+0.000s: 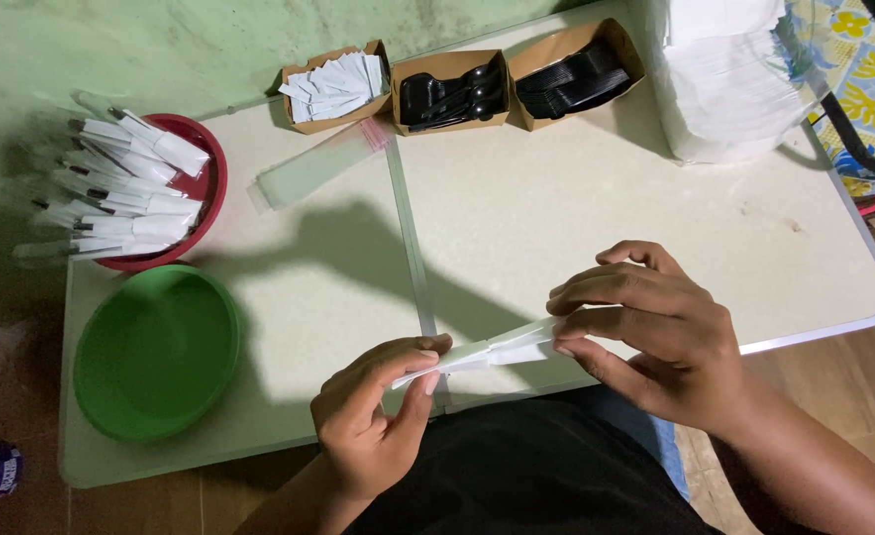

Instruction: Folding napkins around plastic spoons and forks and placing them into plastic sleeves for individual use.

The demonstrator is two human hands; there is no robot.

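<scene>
2 hands grip 1 folded white napkin [487, 355] above the near tabletop [576, 218] edge. Left hand [373, 416] pinches its left end, fingers curled shut; right hand [655, 332] closes on the right end. Green bowl [155, 352] sits left; 3 cardboard trays [457, 84] stand at the far edge.

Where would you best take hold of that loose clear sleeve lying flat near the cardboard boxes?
Probably the clear plastic sleeve is best pinched at its lower-left end, which juts over the bare table toward the red bowl. Its other end lies tight against the cardboard boxes.
</scene>
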